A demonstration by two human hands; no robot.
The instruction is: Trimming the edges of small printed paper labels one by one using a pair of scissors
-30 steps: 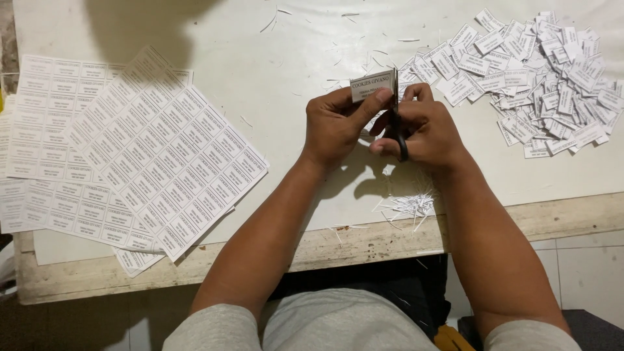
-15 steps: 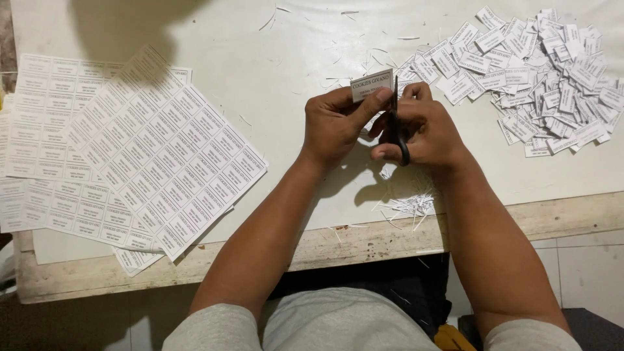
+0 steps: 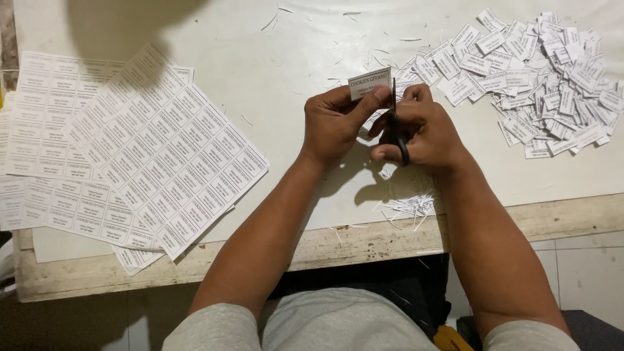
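My left hand [image 3: 335,127] pinches a small white printed label [image 3: 369,83] upright between thumb and fingers, above the white table top [image 3: 292,52]. My right hand [image 3: 426,130] grips black scissors [image 3: 396,123], whose blades point up along the label's right edge. Both hands are close together near the middle of the table. A little heap of thin paper trimmings [image 3: 409,205] lies below the hands by the front edge.
A pile of cut labels [image 3: 539,78] covers the far right of the table. Uncut sheets of printed labels [image 3: 130,156] lie fanned out at the left, overhanging the wooden front edge [image 3: 325,250]. Thin paper slivers are scattered at the back.
The label and scissors have shifted very slightly between my hands; the hands stay in the same place.
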